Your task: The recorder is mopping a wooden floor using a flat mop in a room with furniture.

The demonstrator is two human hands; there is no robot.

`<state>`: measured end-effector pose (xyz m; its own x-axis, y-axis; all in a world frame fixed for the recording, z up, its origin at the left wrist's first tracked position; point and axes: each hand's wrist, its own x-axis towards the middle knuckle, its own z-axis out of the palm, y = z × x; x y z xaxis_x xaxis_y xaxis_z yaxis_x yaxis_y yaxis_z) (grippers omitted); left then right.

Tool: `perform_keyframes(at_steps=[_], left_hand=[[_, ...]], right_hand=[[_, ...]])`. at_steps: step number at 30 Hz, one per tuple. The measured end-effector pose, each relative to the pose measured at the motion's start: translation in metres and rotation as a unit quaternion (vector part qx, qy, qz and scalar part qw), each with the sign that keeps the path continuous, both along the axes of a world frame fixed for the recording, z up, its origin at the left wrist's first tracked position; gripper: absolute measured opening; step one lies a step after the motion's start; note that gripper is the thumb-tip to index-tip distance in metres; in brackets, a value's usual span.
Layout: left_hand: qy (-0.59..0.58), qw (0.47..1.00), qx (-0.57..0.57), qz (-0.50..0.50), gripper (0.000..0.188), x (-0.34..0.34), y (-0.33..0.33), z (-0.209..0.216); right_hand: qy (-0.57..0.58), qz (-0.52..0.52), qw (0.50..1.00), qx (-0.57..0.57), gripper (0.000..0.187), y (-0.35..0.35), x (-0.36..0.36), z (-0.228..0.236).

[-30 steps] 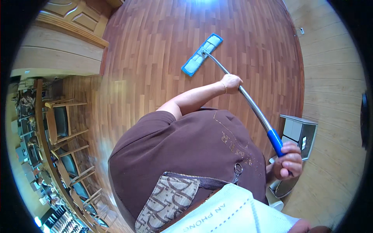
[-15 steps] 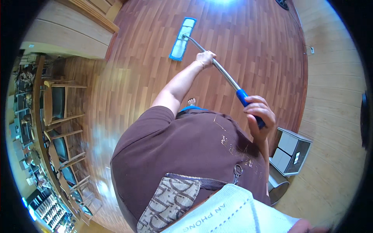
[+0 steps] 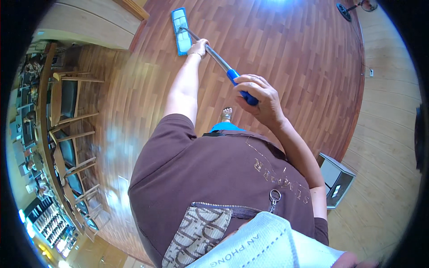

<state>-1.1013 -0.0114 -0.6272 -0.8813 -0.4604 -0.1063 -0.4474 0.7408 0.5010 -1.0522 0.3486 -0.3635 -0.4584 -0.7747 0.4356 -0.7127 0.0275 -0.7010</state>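
Planks of reddish-brown wood-look floor [image 3: 277,58] spread out under me, with a bluish glare at the far end and a paler shine toward my left. A light wood-panelled wall [image 3: 384,147] runs up my right side, with a small white socket [image 3: 371,72] low on it and a black stand with a round base [image 3: 343,12] near its far end. Closer by, a grey box-shaped cabinet [image 3: 336,183] sits just beside that wall. Over on my left, dark-seated wooden chairs [image 3: 68,99] line a long table [image 3: 46,96] crowded with things too small to make out. My flat mop [image 3: 217,57] slants ahead and leftward, its blue-fringed head [image 3: 181,35] lying on the floor at the upper left. My left hand [image 3: 199,48] is clasped around the metal pole near that head, and my right hand [image 3: 261,94] has its fingers curled round the blue grip at the top end. Compared with a second ago, the head has swung from the middle over to the left, and my right hand has come up and inward from near the cabinet. My sandalled foot [image 3: 226,115] now shows too.
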Motion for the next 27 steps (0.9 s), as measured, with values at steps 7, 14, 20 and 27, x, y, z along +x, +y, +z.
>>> perform_keyframes(at_steps=[7, 14, 20, 27], left_hand=[[0.117, 0.952, 0.208, 0.19, 0.007, 0.059, -0.077, -0.047], [0.151, 0.971, -0.068, 0.17, 0.009, 0.103, -0.039, 0.017], [0.151, 0.951, -0.103, 0.247, 0.013, 0.186, -0.027, 0.041], [0.102, 0.955, -0.13, 0.248, 0.025, 0.242, 0.013, 0.07]], right_hand=[[-0.042, 0.056, 0.994, -0.086, 0.03, -0.049, -0.008, -0.021], [-0.024, 0.151, 0.983, -0.103, 0.019, -0.101, -0.028, -0.005], [-0.144, 0.292, 0.941, -0.091, 0.004, -0.121, -0.026, 0.032], [-0.19, 0.314, 0.927, -0.076, 0.008, -0.119, -0.019, 0.069]])
